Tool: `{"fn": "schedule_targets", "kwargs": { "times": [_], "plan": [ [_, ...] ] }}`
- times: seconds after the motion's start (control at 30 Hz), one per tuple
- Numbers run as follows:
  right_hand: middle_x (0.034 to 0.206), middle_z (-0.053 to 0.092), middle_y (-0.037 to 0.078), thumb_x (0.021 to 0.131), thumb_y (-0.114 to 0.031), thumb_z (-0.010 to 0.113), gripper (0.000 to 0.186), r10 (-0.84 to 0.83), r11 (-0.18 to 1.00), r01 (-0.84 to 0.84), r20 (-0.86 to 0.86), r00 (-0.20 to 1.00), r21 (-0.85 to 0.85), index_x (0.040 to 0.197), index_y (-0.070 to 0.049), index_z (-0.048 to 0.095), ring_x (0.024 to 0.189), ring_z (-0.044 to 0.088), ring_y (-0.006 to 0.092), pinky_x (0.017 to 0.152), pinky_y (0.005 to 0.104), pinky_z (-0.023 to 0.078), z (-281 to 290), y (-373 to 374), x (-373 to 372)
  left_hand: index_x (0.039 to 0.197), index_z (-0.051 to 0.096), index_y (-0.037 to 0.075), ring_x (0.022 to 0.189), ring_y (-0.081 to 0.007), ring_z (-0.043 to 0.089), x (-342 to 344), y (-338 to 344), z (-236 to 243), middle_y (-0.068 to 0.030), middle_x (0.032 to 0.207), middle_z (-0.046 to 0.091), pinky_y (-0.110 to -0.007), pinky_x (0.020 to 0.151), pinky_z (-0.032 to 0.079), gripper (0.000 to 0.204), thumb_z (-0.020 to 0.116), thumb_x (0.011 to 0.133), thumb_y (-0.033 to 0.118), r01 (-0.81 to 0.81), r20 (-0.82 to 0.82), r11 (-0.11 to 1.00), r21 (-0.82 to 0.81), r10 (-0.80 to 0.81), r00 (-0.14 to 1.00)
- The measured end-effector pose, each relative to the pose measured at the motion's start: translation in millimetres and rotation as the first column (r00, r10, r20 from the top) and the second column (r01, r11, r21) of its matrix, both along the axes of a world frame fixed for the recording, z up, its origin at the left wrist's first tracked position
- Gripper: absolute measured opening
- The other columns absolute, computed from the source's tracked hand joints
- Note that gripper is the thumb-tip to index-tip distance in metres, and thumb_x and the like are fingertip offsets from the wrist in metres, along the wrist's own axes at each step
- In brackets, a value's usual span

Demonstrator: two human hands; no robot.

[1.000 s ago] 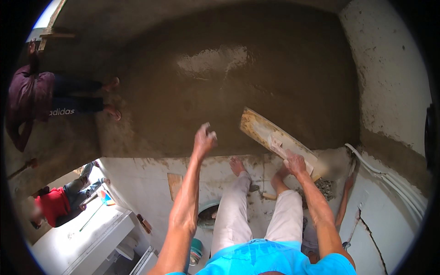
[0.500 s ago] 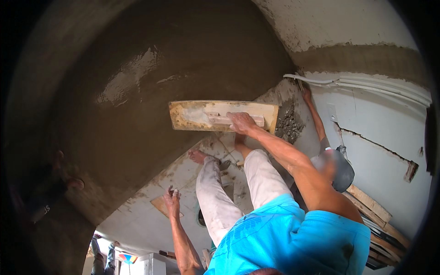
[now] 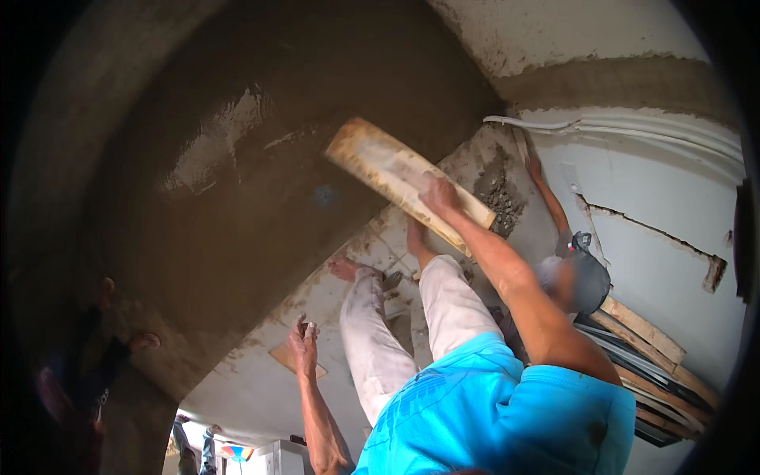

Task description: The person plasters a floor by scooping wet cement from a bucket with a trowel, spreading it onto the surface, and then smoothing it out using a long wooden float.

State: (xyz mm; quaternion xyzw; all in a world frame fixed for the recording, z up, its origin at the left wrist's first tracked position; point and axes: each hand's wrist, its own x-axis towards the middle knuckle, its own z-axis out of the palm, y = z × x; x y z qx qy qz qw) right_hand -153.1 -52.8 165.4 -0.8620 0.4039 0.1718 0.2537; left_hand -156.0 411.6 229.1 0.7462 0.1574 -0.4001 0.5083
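My right hand is wrapped round the grip of a long wooden plastering float. The float is slanted, its far left end over the wet grey-brown mortar surface and its near right end over the pale tiles by my feet. Whether its underside touches the mortar I cannot tell. My left hand is raised in front of my left leg, empty, with its fingers loosely bent and apart. A small bluish spot shows on the mortar left of the float.
Crumbled mortar lies right of the float. A co-worker in a dark cap reaches toward the wall, below white pipes. Wooden boards are stacked at the right. Another person's dark-clothed arms show at far left.
The float has turned from nearly level to a slant, its left end swinging up and away and its right end coming nearer. My right hand has shifted slightly right; my left has barely moved.
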Motion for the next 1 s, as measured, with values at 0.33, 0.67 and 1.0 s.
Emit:
{"fn": "schedule_targets", "kwargs": {
  "times": [0.33,0.67,1.0],
  "plan": [
    [0.1,0.065,0.026,0.066,-0.021,0.067,0.041,-0.507,0.851,0.513,0.075,0.859,-0.113,0.102,0.0,0.064,0.098,0.064,0.0376,0.082,0.0428,0.05,-50,-137,-18,0.125,0.047,-0.009,0.073,-0.0121,0.054,-32,30,-6,-0.0064,0.086,0.057,-0.025,0.063,0.044,0.043,0.054,0.09,0.013,-0.036,-0.141,0.997,0.065,0.045,0.989],
    [0.076,0.065,0.015,0.072,-0.026,0.066,0.032,-0.472,0.875,0.477,0.072,0.879,-0.084,0.088,0.001,0.066,0.063,0.064,0.0238,0.063,0.0388,0.049,-63,-113,-21,0.124,0.051,-0.006,0.079,-0.0191,0.064,-38,20,-14,-0.0155,0.095,0.064,-0.03,0.071,0.051,0.04,0.055,0.09,0.015,-0.031,-0.122,0.993,0.113,0.045,0.991],
    [0.066,0.06,0.01,0.082,-0.022,0.062,0.022,-0.65,0.694,0.557,0.063,0.758,0.455,0.088,-0.001,0.06,0.052,0.055,0.02,0.048,0.0362,0.043,-52,-58,10,0.125,0.05,-0.005,0.077,-0.0185,0.063,-53,24,-16,-0.0148,0.092,0.063,-0.031,0.068,0.05,0.043,0.056,0.089,0.018,-0.073,-0.11,0.99,0.124,0.087,0.99]
  ]
}}
